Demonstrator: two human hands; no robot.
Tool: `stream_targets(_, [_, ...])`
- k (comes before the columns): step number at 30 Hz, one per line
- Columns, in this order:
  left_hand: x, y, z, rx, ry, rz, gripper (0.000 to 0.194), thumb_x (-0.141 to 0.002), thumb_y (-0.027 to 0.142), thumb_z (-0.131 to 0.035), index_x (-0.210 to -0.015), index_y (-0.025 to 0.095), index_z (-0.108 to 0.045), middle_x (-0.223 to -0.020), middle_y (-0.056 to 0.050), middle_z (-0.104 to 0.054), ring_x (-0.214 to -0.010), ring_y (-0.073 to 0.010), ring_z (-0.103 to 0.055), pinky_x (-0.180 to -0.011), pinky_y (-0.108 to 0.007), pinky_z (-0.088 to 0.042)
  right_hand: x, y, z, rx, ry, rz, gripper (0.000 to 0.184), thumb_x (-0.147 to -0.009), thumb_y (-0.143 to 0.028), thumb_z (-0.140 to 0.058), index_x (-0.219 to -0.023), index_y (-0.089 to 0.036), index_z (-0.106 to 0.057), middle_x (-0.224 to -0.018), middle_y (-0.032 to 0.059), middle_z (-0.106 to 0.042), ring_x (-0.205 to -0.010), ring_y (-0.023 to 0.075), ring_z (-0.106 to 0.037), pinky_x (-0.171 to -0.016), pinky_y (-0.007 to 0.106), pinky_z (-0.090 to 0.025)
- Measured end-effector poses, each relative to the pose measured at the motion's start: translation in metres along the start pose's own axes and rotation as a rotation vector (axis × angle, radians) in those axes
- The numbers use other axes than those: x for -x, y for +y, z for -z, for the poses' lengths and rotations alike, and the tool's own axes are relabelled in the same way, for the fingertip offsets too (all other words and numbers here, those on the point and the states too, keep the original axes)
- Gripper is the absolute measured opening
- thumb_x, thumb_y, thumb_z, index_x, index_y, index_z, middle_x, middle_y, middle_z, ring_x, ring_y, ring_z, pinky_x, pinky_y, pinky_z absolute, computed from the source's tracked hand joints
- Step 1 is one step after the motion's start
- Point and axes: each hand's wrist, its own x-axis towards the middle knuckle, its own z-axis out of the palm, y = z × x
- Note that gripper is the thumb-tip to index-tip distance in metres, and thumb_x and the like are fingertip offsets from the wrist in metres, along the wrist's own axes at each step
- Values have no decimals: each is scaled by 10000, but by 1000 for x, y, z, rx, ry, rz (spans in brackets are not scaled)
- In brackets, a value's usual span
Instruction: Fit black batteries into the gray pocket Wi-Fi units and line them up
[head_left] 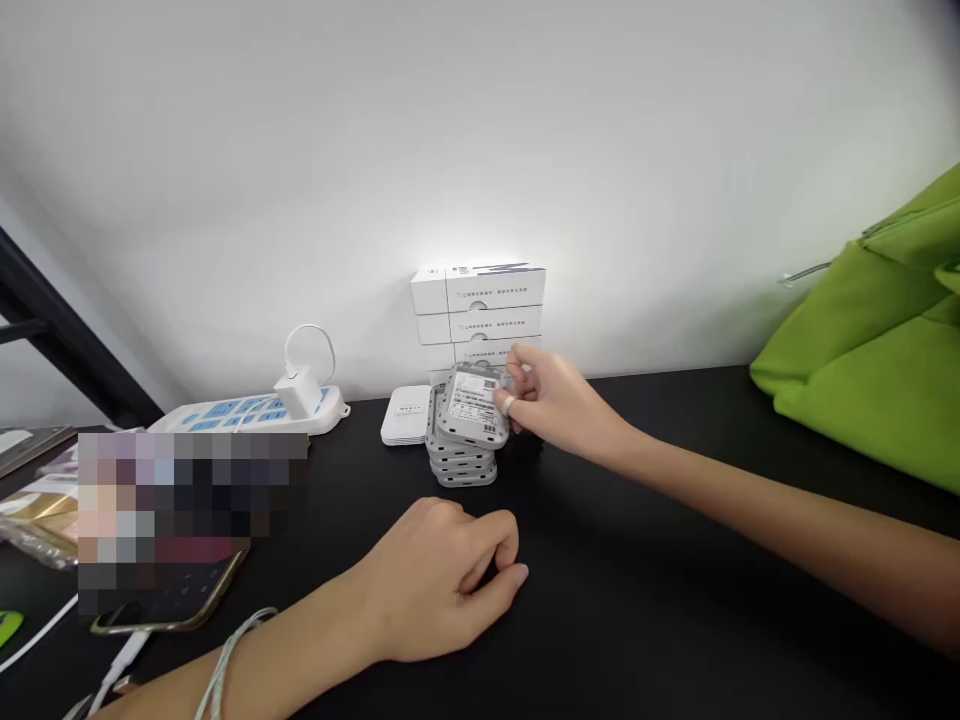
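Note:
My right hand (541, 400) pinches a flat grey device (475, 402) by its right edge, thumb in front and a ring on one finger. This rounded device carries a white printed label with a small square code. It sits tilted over a stack of similar grey devices (463, 468), at least partly touching it. My left hand (457, 580) rests on the black table in front of the stack, fingers loosely curled, nothing visible in them. A pile of white rounded cards (406, 414) lies just left of the stack. Behind stand stacked white boxes (495, 292).
A white power strip (247, 410) with a plugged-in charger (298, 390) lies at the back left. Nearer are a phone (176, 600) on a cable and plastic packaging (37, 510). A green bag (877, 350) occupies the right, against the white wall (480, 130). The table (660, 580) is black.

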Motion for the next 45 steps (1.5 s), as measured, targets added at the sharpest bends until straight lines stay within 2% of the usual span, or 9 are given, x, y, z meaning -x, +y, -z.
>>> stream_targets(7, [4,-1,-1,70,80,21,382,-903,425,-582,-638,186,-447,-457,80,-407,-446,-84,-420,-523,-223,-318,72,-4,29,124,23,16,306,-833,-250,-557,-702,-257,-281,-586,-87,-329,-503,98,-313,-450,239,-278])
stream_targets(12, [3,-1,-2,24,53,51,442,-841,499,-655,-639,189,-412,-440,93,-403,-431,-80,-407,-518,-223,-309,96,3,22,219,-108,-32,302,-834,-185,-504,-700,-261,-245,-579,-88,-331,-507,105,-322,-461,239,-282])
stream_targets(16, [0,-1,-2,-5,18,76,411,-834,444,-675,-651,195,-404,-449,98,-398,-446,-84,-410,-521,-217,-308,94,8,14,260,-183,-43,302,-833,-187,-504,-694,-261,-246,-576,-90,-338,-498,103,-321,-457,236,-274])
stream_targets(20, [0,-1,-2,2,17,73,383,-839,432,-670,-665,197,-422,-454,99,-406,-447,-85,-409,-524,-219,-309,76,18,16,222,-162,-69,324,-880,-335,-543,-687,-252,-296,-552,-99,-330,-489,98,-293,-458,243,-246])
stream_targets(24, [2,-1,-1,10,25,54,380,-844,430,-672,-672,194,-428,-456,106,-394,-440,-77,-390,-542,-220,-319,39,33,18,-46,35,-198,398,-790,-406,-694,-680,-239,-350,-548,-102,-394,-518,94,-352,-499,246,-260])
stream_targets(29, [2,-1,-2,10,22,56,378,-845,425,-673,-675,194,-427,-462,106,-391,-447,-78,-389,-546,-221,-318,11,47,15,-319,-7,-379,483,-690,-425,-796,-721,-248,-348,-538,-89,-483,-509,95,-446,-459,224,-287])
stream_targets(37, [2,-1,-1,14,24,51,382,-849,427,-667,-673,193,-421,-460,105,-390,-444,-78,-387,-544,-223,-314,25,44,25,-505,3,-465,458,-661,-325,-834,-929,-225,-476,-576,-85,-514,-483,81,-411,-462,231,-325])
stream_targets(41, [3,0,-1,14,18,58,381,-845,425,-673,-677,194,-421,-463,107,-393,-447,-76,-386,-549,-218,-317,49,30,30,-543,-7,-415,511,-717,-373,-803,-1125,-227,-531,-630,-82,-513,-522,89,-412,-525,259,-369])
stream_targets(45, [2,0,-2,4,9,75,374,-846,437,-663,-677,195,-434,-457,102,-396,-447,-82,-399,-539,-219,-307,76,19,24,-514,-66,-420,483,-767,-405,-764,-1157,-230,-539,-649,-73,-552,-578,100,-459,-570,261,-373])
